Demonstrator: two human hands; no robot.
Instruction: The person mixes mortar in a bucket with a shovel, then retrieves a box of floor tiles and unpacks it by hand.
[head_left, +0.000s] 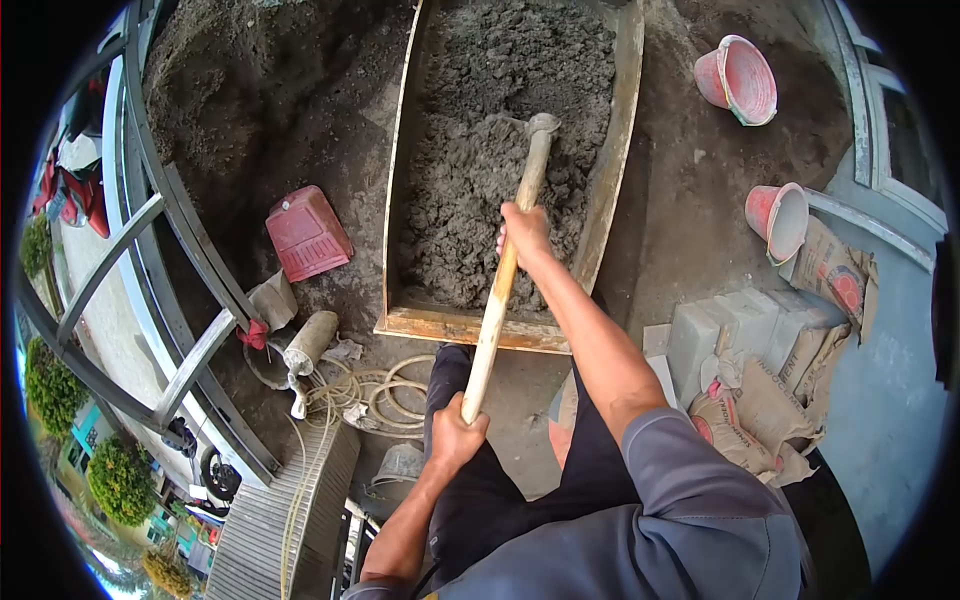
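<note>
A long wooden-handled hoe (494, 318) runs from near my body up into the wooden mixing trough (480, 325). My right hand (527, 232) wraps around the middle of the handle, above the trough. Lower down, at the handle's near end, my left hand (458, 438) is closed in a fist. Wet grey mortar (450, 200) fills much of the trough, heaped and lumpy. The hoe's head rests in this mix, with its blade mostly hidden.
Two red buckets (735, 80) lie or stand at the right. Grey blocks (710, 330) and cement bags (765, 410) sit closer. To the left are a red plastic scoop (308, 232), a coiled hose (395, 395) and a metal railing (150, 220).
</note>
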